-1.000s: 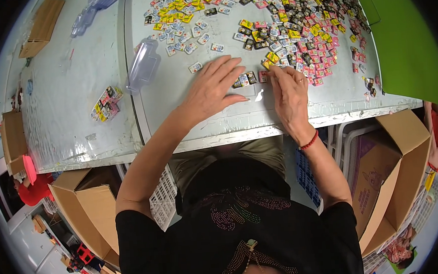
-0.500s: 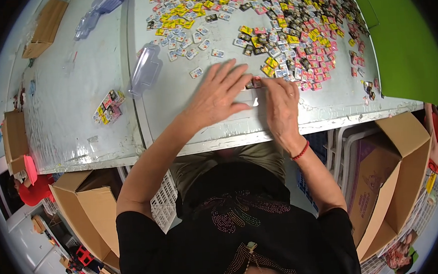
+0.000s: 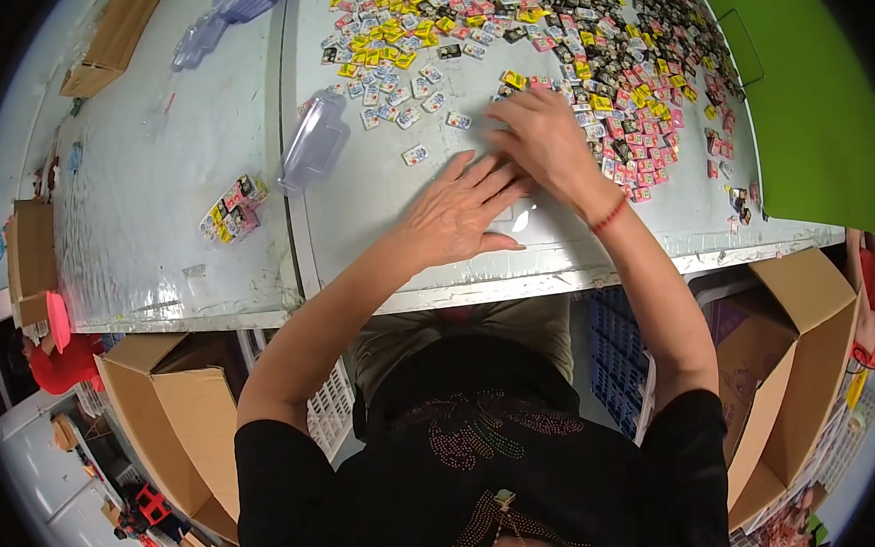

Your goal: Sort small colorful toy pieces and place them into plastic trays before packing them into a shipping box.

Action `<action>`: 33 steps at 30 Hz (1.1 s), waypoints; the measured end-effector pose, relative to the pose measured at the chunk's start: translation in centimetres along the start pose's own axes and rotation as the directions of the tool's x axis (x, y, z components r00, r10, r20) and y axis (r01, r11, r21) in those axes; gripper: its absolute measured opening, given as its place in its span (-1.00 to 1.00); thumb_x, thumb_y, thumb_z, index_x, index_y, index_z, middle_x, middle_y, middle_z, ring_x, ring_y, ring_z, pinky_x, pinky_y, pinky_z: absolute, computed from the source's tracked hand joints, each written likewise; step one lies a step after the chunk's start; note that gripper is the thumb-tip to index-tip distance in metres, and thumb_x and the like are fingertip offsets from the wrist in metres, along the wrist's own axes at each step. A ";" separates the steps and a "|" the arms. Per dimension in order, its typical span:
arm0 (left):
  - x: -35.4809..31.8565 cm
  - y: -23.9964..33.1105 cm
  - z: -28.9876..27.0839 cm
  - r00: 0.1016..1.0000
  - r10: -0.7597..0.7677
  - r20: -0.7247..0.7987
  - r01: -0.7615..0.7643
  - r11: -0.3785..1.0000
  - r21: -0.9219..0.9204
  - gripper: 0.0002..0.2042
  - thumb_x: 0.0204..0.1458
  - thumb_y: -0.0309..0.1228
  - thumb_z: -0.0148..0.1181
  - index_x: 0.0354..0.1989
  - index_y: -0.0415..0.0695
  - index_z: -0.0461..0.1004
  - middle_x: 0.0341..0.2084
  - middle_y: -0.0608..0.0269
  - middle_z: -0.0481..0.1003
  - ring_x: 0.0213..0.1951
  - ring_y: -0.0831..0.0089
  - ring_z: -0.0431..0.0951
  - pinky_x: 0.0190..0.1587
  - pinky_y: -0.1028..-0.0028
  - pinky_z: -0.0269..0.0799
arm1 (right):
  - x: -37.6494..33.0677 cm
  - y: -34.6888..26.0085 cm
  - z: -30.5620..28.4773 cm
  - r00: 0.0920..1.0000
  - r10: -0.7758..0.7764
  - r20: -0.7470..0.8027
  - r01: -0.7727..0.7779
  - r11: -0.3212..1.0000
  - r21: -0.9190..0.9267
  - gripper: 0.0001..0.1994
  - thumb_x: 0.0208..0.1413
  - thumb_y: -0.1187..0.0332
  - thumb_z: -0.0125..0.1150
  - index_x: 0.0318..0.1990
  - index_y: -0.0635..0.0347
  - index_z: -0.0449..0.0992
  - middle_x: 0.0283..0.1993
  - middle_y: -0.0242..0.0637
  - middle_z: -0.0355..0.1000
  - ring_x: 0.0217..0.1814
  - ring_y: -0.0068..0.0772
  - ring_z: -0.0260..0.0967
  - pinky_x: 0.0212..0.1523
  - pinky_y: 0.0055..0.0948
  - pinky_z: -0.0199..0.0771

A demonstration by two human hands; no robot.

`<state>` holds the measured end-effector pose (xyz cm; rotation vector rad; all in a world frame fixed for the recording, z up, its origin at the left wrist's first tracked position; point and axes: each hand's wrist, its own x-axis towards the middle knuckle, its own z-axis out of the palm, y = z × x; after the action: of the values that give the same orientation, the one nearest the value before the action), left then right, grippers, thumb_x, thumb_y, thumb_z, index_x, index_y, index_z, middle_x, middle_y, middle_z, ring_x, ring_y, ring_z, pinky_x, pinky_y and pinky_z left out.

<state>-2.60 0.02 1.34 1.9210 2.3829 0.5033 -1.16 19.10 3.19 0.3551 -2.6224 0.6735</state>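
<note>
My left hand (image 3: 459,212) lies flat, fingers spread, palm down on the pale surface (image 3: 152,191) close to its near edge, gripping nothing. My right hand (image 3: 545,142) sits just beyond it, fingers curled down at the near fringe of the small coloured packets (image 3: 584,54) spread toward the far edge; whether its grip holds one I cannot tell. A clear plastic tray (image 3: 314,141) lies to the left.
</note>
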 end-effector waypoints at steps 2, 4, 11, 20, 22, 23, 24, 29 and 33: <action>-0.5 -0.1 -0.6 1.000 0.009 -0.021 -0.008 1.000 0.020 -0.29 -0.01 0.13 0.15 0.19 -0.17 0.32 0.22 0.05 0.27 0.29 0.15 0.18 0.27 0.11 0.07 | 1.4 0.8 2.3 0.999 -0.039 0.020 0.039 0.999 0.013 -0.79 -0.02 0.37 0.30 -0.19 0.14 0.57 -0.24 -0.24 0.51 -0.13 -0.16 0.41 -0.01 -0.25 0.33; -1.1 -0.2 -1.7 0.995 -0.009 -0.096 0.008 1.000 -0.006 -0.33 -0.02 0.05 0.22 0.15 -0.20 0.35 0.19 -0.01 0.29 0.27 0.10 0.20 0.27 0.10 0.09 | 2.0 1.0 3.6 0.992 -0.083 0.092 0.085 0.996 -0.026 -0.78 -0.02 0.37 0.31 -0.18 0.13 0.57 -0.22 -0.24 0.51 -0.11 -0.17 0.41 0.01 -0.24 0.33; -4.4 -2.0 -3.1 0.928 -0.264 -0.264 0.232 0.962 -0.146 -0.38 -0.05 -0.15 0.34 0.14 -0.27 0.34 0.19 -0.03 0.29 0.25 -0.01 0.26 0.26 0.13 0.17 | 1.2 1.0 1.8 0.998 -0.037 -0.047 0.037 0.999 -0.013 -0.76 -0.01 0.36 0.33 -0.15 0.16 0.57 -0.24 -0.23 0.52 -0.16 -0.19 0.44 -0.05 -0.23 0.37; -3.1 -1.3 -3.2 0.975 -0.102 -0.199 0.072 0.985 -0.157 -0.36 -0.06 -0.17 0.35 0.16 -0.26 0.32 0.19 0.00 0.29 0.26 0.00 0.22 0.27 0.14 0.15 | -7.0 -2.7 -4.9 0.910 0.409 -0.071 -0.395 0.906 0.156 -0.80 0.07 0.47 0.30 -0.13 0.24 0.56 -0.30 -0.26 0.51 -0.31 -0.39 0.41 -0.20 -0.44 0.43; -2.5 -1.8 -3.2 0.926 -0.210 -0.315 0.161 0.971 -0.174 -0.34 -0.08 -0.15 0.35 0.16 -0.24 0.31 0.20 0.03 0.29 0.26 0.02 0.22 0.27 0.14 0.15 | -8.3 -3.4 -4.9 0.885 0.456 -0.100 -0.438 0.885 0.155 -0.81 0.06 0.48 0.31 -0.15 0.24 0.56 -0.30 -0.27 0.51 -0.29 -0.38 0.41 -0.20 -0.43 0.43; -2.5 -1.8 -3.2 0.927 -0.202 -0.317 0.151 0.973 -0.176 -0.34 -0.08 -0.15 0.35 0.16 -0.24 0.31 0.20 0.03 0.29 0.26 0.02 0.22 0.27 0.14 0.15 | -8.8 -3.5 -4.9 0.882 0.458 -0.106 -0.441 0.885 0.149 -0.81 0.06 0.48 0.31 -0.15 0.24 0.56 -0.30 -0.27 0.51 -0.29 -0.38 0.41 -0.20 -0.43 0.43; -2.6 -2.0 -3.1 0.940 -0.183 -0.287 0.139 0.976 -0.166 -0.36 -0.09 -0.20 0.37 0.16 -0.23 0.33 0.19 0.04 0.30 0.25 0.03 0.24 0.26 0.13 0.18 | -9.3 -3.5 -4.7 0.888 0.445 -0.111 -0.435 0.894 0.108 -0.82 0.05 0.48 0.31 -0.16 0.22 0.57 -0.31 -0.27 0.52 -0.28 -0.36 0.43 -0.19 -0.41 0.44; -0.6 -0.9 -1.5 0.974 -0.071 -0.214 0.033 0.984 -0.175 -0.51 -0.09 -0.33 0.35 0.07 -0.17 0.44 0.17 0.11 0.34 0.22 0.06 0.29 0.20 0.15 0.27 | -10.4 -4.6 -2.8 0.934 0.349 -0.081 -0.356 0.929 -0.100 -0.82 -0.04 0.48 0.36 -0.24 0.14 0.58 -0.28 -0.30 0.52 -0.22 -0.23 0.43 -0.11 -0.30 0.34; 0.1 -1.2 -0.2 0.980 0.001 -0.199 -0.041 0.980 -0.197 -0.68 -0.08 -0.43 0.32 -0.10 -0.15 0.53 0.13 0.16 0.38 0.20 0.12 0.32 0.15 0.19 0.32 | -9.3 -3.9 -3.2 0.936 0.341 -0.091 -0.351 0.926 -0.138 -0.81 -0.05 0.44 0.37 -0.22 0.12 0.58 -0.25 -0.33 0.51 -0.19 -0.25 0.41 -0.11 -0.29 0.32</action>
<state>-3.76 -0.17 1.20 1.8895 2.3174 0.9396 9.35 18.73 3.15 -0.1795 -2.6761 0.5749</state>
